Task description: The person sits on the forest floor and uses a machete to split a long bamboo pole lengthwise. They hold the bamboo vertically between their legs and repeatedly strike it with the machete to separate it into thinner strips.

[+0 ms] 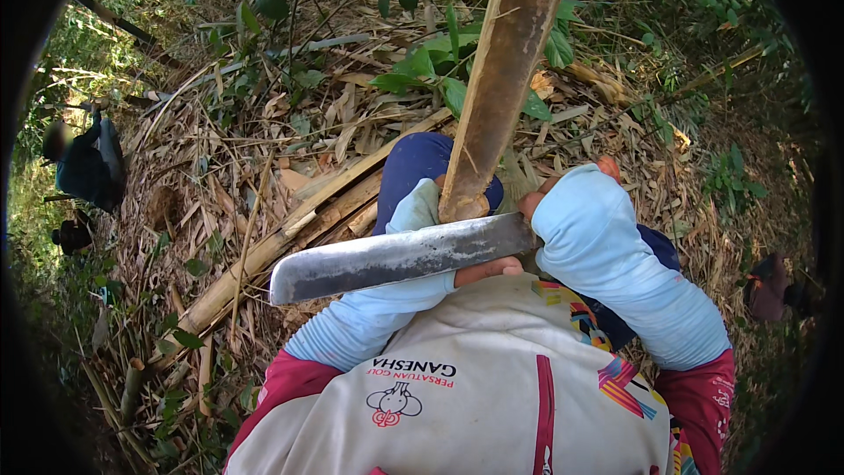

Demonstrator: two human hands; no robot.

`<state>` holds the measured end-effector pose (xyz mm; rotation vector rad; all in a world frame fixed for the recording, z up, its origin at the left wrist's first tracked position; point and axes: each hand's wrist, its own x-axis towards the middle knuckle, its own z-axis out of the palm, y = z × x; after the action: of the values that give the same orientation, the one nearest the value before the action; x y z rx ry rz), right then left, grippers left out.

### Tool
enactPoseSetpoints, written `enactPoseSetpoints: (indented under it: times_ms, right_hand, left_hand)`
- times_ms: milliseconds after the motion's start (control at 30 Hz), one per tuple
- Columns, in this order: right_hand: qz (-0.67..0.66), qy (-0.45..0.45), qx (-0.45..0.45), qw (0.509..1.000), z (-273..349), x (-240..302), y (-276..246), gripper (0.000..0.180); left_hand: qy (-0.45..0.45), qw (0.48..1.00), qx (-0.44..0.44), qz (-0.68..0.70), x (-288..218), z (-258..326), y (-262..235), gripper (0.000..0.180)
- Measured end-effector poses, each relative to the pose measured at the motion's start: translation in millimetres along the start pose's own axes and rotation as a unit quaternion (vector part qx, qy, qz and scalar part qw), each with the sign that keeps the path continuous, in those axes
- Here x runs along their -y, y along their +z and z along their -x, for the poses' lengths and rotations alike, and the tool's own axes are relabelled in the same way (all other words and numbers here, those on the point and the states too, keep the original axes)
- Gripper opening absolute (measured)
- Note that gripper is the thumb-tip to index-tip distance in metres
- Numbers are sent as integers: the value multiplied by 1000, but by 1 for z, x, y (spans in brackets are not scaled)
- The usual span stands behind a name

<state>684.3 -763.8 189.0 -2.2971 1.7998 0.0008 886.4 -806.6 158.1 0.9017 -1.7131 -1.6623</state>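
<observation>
My right hand [531, 202], mostly under a light blue sleeve, is closed at the base of a machete [396, 257]; its handle is hidden. The wide, worn blade points left across my lap, bright along one edge. A long split bamboo piece [505, 71], brown on its hollow inner face, rises away from me, its near end just beyond the blade. My left hand [485, 272] lies partly beneath the blade. Its sleeve and a fingertip show beside the bamboo's near end, closed about it, while another finger or the thumb reaches out below the blade.
Long bamboo strips [272, 251] lie on leaf litter [343, 115] to the left. A cut stump [132, 378] stands at lower left. Leafy plants [431, 66] grow ahead. Another person [88, 163] is at far left. My knee [413, 163] is beside the bamboo.
</observation>
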Motion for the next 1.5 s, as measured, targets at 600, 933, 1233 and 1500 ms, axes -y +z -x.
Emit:
enactPoseSetpoints:
  times_ms: [600,933,1233,1500]
  right_hand:
    - [101,-52,-45,993,2,3,-9,16]
    - [63,-26,-3,998,2,8,-6,26]
    - [65,-80,-115,988,0,10,-1,12]
    - [31,-93,-165,981,-17,18,14,10]
  left_hand:
    - [-43,998,-2,47,6,1,3,83]
    - [13,1000,7,-16,11,6,-4,82]
    - [31,999,22,0,-1,5,-9,82]
    - [89,993,34,74,13,7,-23,97]
